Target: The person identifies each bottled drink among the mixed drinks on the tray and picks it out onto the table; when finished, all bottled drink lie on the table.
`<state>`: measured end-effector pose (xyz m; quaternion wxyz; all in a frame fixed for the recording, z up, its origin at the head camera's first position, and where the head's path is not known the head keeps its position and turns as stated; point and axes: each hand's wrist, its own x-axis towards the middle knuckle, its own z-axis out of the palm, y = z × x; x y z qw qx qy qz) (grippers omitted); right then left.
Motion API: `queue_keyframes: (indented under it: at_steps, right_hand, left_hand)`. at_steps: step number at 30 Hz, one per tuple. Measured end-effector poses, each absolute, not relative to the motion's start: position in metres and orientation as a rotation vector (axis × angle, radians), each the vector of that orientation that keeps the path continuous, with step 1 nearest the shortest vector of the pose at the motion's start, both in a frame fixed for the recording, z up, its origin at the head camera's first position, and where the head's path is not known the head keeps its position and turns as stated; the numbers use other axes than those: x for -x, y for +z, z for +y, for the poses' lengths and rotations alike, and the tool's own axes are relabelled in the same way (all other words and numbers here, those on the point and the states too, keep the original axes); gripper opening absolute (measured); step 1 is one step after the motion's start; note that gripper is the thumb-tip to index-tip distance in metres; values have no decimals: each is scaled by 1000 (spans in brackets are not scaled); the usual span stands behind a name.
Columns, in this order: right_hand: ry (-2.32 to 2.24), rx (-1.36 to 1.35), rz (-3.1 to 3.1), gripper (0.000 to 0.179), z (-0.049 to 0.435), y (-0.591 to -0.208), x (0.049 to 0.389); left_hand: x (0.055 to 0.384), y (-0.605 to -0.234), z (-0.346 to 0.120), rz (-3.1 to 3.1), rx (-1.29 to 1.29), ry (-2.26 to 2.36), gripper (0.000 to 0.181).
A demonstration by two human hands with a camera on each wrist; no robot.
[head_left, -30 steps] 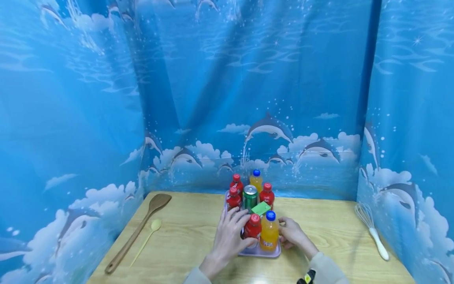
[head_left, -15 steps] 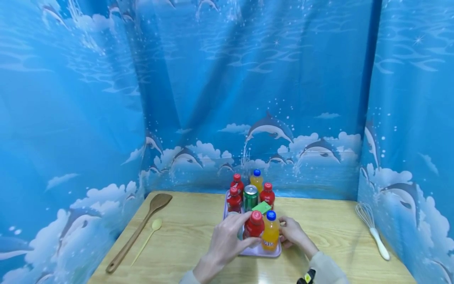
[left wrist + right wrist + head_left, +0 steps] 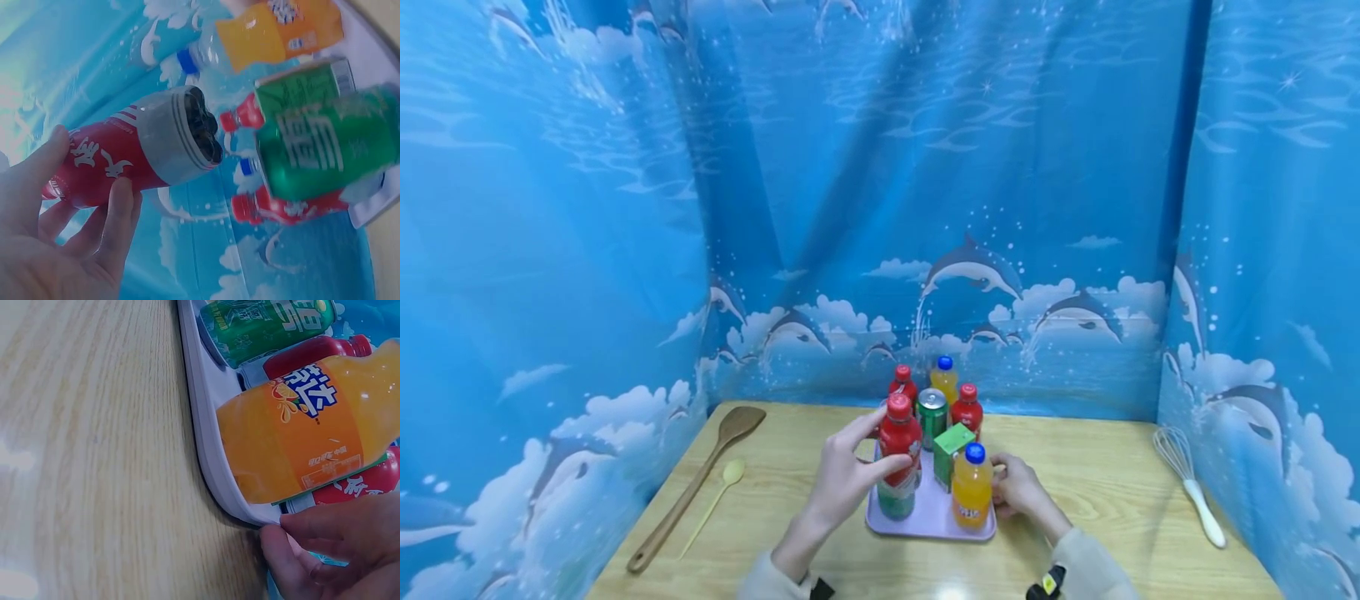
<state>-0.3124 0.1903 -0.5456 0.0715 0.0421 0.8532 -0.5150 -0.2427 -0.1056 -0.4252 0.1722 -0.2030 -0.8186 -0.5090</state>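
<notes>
My left hand (image 3: 859,460) grips a red-capped red bottle (image 3: 900,443) and holds it lifted above the front left of a lilac tray (image 3: 929,527). The left wrist view shows the red bottle (image 3: 131,159) in my left hand (image 3: 69,244), its base toward a green can (image 3: 325,150). My right hand (image 3: 1013,488) pinches the tray's right rim, beside an orange bottle (image 3: 972,493). In the right wrist view the fingers (image 3: 325,547) hold the tray rim (image 3: 199,425) under that orange bottle (image 3: 300,437). On the tray also stand a green carton (image 3: 953,450), cans and more bottles.
A wooden spatula (image 3: 694,490) and a yellow spoon (image 3: 717,492) lie on the wooden table's left side. A white-handled whisk (image 3: 1189,488) lies at the right. Blue dolphin-print curtains (image 3: 880,208) close the table in at the back and both sides.
My left hand has lifted the red bottle up and leftward off the tray's front, uncovering a green can below it. The right hand stays on the tray's rim.
</notes>
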Motion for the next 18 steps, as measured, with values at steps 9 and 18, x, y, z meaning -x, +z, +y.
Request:
queue_keyframes:
  at_steps: [9,18]
  right_hand:
    - [-1583,-165,2540,43,191,-548,313]
    - [-1588,-161,2537,40,190,-548,313]
  left_hand:
    - [268,-417,-135,-2315,398,-1609,68]
    - [299,-414,-169,-2300,303,-1735,66]
